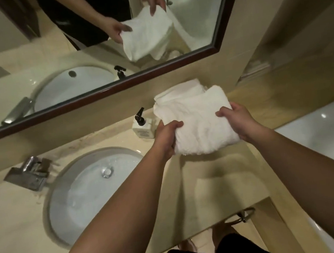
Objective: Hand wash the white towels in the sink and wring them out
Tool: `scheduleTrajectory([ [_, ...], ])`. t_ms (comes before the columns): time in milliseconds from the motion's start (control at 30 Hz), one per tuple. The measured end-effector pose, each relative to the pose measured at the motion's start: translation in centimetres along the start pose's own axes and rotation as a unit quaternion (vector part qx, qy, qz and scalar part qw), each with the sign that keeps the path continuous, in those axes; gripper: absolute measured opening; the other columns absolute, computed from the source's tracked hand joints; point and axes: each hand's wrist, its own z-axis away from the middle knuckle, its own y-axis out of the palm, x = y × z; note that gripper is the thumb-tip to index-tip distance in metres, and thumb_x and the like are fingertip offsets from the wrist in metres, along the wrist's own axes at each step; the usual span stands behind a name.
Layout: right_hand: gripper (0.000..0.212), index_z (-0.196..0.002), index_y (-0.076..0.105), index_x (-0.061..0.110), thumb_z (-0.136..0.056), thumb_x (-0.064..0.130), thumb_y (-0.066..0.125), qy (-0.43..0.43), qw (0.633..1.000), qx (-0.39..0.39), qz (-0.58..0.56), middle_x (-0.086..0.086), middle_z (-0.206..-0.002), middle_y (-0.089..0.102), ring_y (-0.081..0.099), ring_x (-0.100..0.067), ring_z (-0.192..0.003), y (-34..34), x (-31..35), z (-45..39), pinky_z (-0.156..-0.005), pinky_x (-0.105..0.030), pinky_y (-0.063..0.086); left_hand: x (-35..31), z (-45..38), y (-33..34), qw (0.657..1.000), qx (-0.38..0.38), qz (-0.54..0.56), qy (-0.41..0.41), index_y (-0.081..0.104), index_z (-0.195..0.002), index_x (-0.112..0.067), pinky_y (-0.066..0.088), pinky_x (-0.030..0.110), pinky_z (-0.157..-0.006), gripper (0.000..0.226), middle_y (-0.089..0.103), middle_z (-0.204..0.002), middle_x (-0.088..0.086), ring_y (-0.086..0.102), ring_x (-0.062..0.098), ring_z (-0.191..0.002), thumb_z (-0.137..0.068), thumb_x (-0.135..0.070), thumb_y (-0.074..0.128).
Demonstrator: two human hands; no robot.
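I hold a folded white terry towel [200,130] between my left hand [166,138] and my right hand [238,122], above the beige stone counter [211,184], right of the round white basin sink [89,190]. Another folded white towel [178,90] lies behind it. A white pump bottle [143,125] stands just left of the towels. The chrome faucet [29,174] sits left of the sink. A dark-framed wall mirror [88,41] hangs behind the counter.
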Motion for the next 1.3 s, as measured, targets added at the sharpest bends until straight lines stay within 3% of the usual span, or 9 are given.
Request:
scheduleTrajectory([
  [200, 0.028, -0.118, 0.062, 0.02, -0.09, 0.016, 0.064, -0.013, 0.998, 0.058, 0.038, -0.004, -0.111, 0.069, 0.068, -0.024, -0.093, 0.9, 3.4, -9.5, -0.075, -0.036, 0.057, -2.4, -7.3, 1.2, 0.998, -0.055, 0.005, 0.025, 0.056, -0.127, -0.015, 0.059, 0.048, -0.085, 0.038, 0.071, -0.118, 0.009, 0.07, 0.03, -0.105, -0.09, -0.009, 0.063],
  [300, 0.059, -0.141, 0.048, 0.013, -0.088, 0.026, 0.072, -0.011, 0.983, 0.029, 0.179, -0.008, -0.133, 0.058, 0.058, -0.03, -0.115, 2.0, 1.9, -14.8, -0.097, -0.04, 0.048, -2.2, -11.3, 1.3, 0.977, -0.148, -0.152, -0.024, 0.046, -0.137, -0.011, 0.054, 0.048, -0.095, 0.076, 0.065, -0.125, 0.01, 0.063, 0.034, -0.117, -0.074, -0.043, 0.074],
  [367, 0.068, -0.144, 0.043, 0.012, -0.085, 0.026, 0.074, -0.079, 0.945, -0.051, 0.315, -0.014, -0.14, 0.048, 0.048, -0.034, -0.126, 3.2, 0.1, -16.5, -0.103, -0.042, 0.043, -0.9, -13.1, 1.5, 0.913, -0.24, -0.329, -0.019, 0.027, -0.152, -0.01, 0.044, 0.046, -0.108, 0.091, 0.046, -0.148, 0.013, 0.05, 0.035, -0.132, -0.079, -0.044, 0.069],
  [433, 0.066, -0.144, 0.044, 0.014, -0.086, 0.03, 0.071, -0.221, 0.885, -0.091, 0.4, -0.015, -0.146, 0.043, 0.04, -0.033, -0.134, 4.3, -1.9, -16.7, -0.11, -0.049, 0.04, 1.1, -13.5, 2.3, 0.841, -0.26, -0.465, 0.094, 0.009, -0.16, -0.014, 0.031, 0.044, -0.119, 0.084, 0.012, -0.166, 0.014, 0.023, 0.033, -0.149, -0.096, -0.037, 0.058],
  [533, 0.062, -0.153, 0.036, 0.022, -0.098, 0.046, 0.053, -0.336, 0.781, 0.023, 0.526, -0.011, -0.164, 0.023, 0.017, -0.03, -0.152, 5.5, -4.8, -17.5, -0.124, -0.045, 0.014, 3.6, -14.6, 2.4, 0.739, -0.169, -0.615, 0.215, 0.007, -0.161, -0.027, 0.011, 0.05, -0.125, 0.068, -0.008, -0.168, 0.014, -0.01, 0.031, -0.155, -0.104, -0.051, 0.035],
  [667, 0.065, -0.159, 0.019, 0.032, -0.101, 0.061, 0.029, -0.319, 0.728, 0.1, 0.598, -0.005, -0.168, -0.002, -0.008, -0.025, -0.155, 5.2, -6.8, -20.0, -0.121, -0.04, -0.009, 4.9, -16.7, 1.5, 0.775, -0.121, -0.603, 0.145, -0.005, -0.159, -0.037, 0.002, 0.047, -0.125, 0.067, -0.02, -0.167, 0.006, -0.022, 0.023, -0.152, -0.103, -0.062, 0.021],
  [833, 0.074, -0.16, 0.005, 0.035, -0.096, 0.069, 0.018, -0.27, 0.726, 0.171, 0.609, -0.002, -0.166, -0.019, -0.024, -0.021, -0.151, 5.1, -5.8, -21.3, -0.121, -0.041, -0.014, 3.4, -17.8, 1.9, 0.75, -0.083, -0.654, 0.055, -0.019, -0.156, -0.039, -0.001, 0.049, -0.124, 0.068, -0.031, -0.163, 0.005, -0.028, 0.024, -0.15, -0.102, -0.064, 0.014],
  [967, 0.077, -0.16, 0.001, 0.035, -0.096, 0.071, 0.024, -0.229, 0.719, 0.222, 0.618, 0.0, -0.165, -0.022, -0.025, -0.019, -0.151, 4.5, -4.1, -21.0, -0.121, -0.041, -0.012, 2.1, -16.1, 2.4, 0.739, -0.086, -0.666, 0.057, -0.008, -0.16, -0.029, 0.002, 0.046, -0.123, 0.067, -0.016, -0.167, 0.013, -0.016, 0.031, -0.153, -0.106, -0.052, 0.024],
  [1300, 0.068, -0.158, 0.021, 0.026, -0.101, 0.058, 0.038, -0.184, 0.796, 0.072, 0.573, -0.008, -0.168, 0.007, -0.001, -0.023, -0.155, 0.4, -2.1, -12.3, -0.124, -0.044, 0.001, 1.4, -8.3, 2.6, 0.762, -0.036, -0.632, 0.135, 0.011, -0.161, -0.029, 0.02, 0.043, -0.123, 0.065, 0.002, -0.169, 0.01, 0.009, 0.028, -0.155, -0.105, -0.048, 0.039],
])
